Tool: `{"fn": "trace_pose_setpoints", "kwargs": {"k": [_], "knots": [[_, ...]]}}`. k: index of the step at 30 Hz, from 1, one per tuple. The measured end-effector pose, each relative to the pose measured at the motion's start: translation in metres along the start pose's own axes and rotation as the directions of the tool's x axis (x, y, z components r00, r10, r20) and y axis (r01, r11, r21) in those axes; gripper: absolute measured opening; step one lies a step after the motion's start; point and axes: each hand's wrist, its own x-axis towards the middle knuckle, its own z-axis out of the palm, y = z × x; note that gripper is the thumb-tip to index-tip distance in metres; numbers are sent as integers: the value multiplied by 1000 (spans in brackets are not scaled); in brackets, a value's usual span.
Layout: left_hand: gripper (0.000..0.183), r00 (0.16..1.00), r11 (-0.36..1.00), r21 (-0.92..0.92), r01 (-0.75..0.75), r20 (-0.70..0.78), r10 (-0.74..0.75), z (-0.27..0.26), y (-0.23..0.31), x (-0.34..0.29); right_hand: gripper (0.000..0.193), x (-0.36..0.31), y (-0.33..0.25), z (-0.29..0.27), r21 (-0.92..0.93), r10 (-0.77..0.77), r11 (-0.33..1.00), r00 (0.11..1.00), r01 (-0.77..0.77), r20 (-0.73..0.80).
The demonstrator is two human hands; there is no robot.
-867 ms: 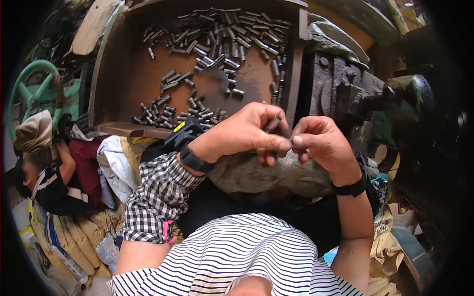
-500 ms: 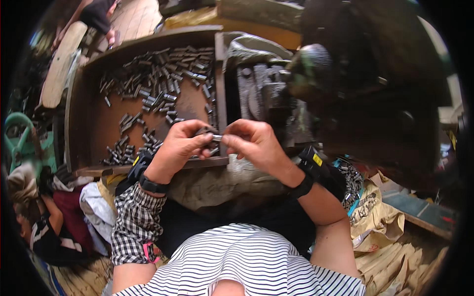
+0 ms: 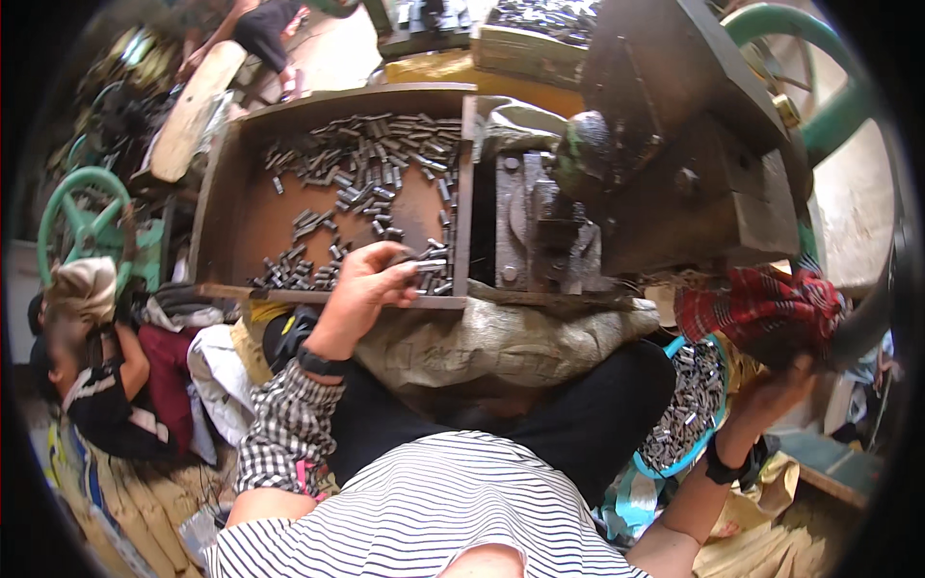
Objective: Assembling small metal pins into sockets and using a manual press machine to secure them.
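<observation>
Over the near right corner of a shallow wooden tray (image 3: 332,295), my left hand (image 3: 364,289) is closed, pinching a small shiny metal tube (image 3: 431,265) between thumb and fingers. Many similar metal tubes (image 3: 385,130) lie loose in the tray. My right hand (image 3: 782,383) is out at the far right, against the underside of a red plaid cloth (image 3: 761,308) bunched beside the press's wheel. Shadow and the cloth hide its fingers, so I cannot tell whether they grip anything.
A dark metal press (image 3: 694,183) with a green wheel (image 3: 833,125) stands at right, its die block (image 3: 549,226) beside the tray. A blue-rimmed basin (image 3: 721,409) of metal pieces sits by my right knee. At left are another person (image 3: 116,385) and a green handwheel (image 3: 72,217).
My right hand has left the tube and swung far right to the red cloth. My left hand keeps the tube. The view has shifted, showing more of the press and basin.
</observation>
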Motion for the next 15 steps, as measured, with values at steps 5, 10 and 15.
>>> {"fn": "trace_pose_setpoints", "kwargs": {"k": [5, 10, 15], "knots": [[16, 991, 997, -46, -67, 109, 71, 40, 6, 23, 34, 1, 20, 25, 454, 122, 888, 989, -72, -82], [15, 983, 993, -20, -116, 142, 118, 66, 3, 72, 33, 26, 5, 1, 233, 88, 969, 996, -79, -26], [15, 982, 992, 8, -124, 144, 121, 71, -7, 121, 38, 104, -17, -58, -552, -429, 411, 688, 726, 586]]}}
